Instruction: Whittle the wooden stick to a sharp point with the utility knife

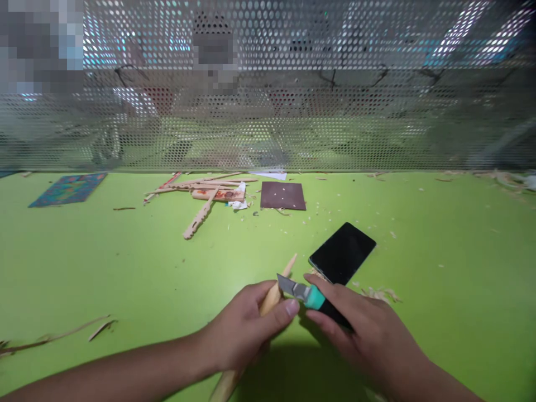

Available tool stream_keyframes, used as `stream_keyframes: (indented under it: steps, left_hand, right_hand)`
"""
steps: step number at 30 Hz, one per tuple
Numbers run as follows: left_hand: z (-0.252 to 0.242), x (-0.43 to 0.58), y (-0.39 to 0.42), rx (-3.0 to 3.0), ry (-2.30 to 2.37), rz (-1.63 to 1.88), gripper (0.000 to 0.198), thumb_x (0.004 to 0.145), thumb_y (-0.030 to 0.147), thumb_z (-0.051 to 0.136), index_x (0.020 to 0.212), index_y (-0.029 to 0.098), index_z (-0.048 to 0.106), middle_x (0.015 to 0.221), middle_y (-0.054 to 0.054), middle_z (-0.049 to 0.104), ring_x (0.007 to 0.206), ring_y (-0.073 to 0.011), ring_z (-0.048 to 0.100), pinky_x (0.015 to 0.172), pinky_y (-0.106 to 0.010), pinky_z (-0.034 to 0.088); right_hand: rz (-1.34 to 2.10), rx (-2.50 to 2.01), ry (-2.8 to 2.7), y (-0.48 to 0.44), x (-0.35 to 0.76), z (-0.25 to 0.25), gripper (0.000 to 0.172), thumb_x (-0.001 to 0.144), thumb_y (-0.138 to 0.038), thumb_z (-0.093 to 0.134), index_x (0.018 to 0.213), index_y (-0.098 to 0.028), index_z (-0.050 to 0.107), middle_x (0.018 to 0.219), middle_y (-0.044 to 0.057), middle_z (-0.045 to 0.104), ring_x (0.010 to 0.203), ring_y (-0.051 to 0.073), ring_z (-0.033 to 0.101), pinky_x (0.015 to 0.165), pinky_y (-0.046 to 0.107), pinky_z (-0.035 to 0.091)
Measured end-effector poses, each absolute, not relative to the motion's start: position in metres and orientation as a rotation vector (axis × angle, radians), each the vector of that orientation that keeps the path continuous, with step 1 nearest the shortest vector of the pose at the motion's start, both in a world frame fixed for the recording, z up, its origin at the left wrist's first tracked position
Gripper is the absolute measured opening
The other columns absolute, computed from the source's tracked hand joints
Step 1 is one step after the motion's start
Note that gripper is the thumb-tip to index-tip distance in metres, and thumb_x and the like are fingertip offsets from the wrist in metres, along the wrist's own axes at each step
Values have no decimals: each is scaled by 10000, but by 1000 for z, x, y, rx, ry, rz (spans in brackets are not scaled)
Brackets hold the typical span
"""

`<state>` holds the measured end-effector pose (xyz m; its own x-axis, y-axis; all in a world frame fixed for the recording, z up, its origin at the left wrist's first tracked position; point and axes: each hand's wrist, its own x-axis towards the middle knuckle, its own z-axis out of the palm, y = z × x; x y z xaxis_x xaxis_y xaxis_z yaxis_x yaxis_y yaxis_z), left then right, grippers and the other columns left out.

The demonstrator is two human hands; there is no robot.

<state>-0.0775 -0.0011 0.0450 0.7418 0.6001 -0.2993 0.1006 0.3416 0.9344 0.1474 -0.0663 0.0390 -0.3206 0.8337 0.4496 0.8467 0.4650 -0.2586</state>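
Your left hand [247, 325] gripped the wooden stick [271, 300] over the green table [138, 285], narrow end pointing away, probably for steadiness. Your right hand [372, 329] clasped the cutter [312, 297], likely for control, blade [286, 284] at the stick's taper.

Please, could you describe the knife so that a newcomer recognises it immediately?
On the green table, find the black phone, right of centre. Just below it in the picture, the right grip holds the knife. Its grey blade and turquoise-and-black handle set it apart from the pale wooden stick beside it.
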Motion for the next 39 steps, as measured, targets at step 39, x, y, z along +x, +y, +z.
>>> stream_keyframes:
  steps: [39]
  left_hand:
    - [46, -79, 5, 1255, 632, 293, 451, 950, 585, 661, 1035, 144, 629, 745, 48, 454, 619, -92, 369, 535, -204, 304]
  right_hand:
    - [43, -1469, -2193, -66, 151, 40, 406, 1116, -428, 389, 1305, -161, 630, 1083, 117, 815, 759, 222, 803, 603, 320, 640]
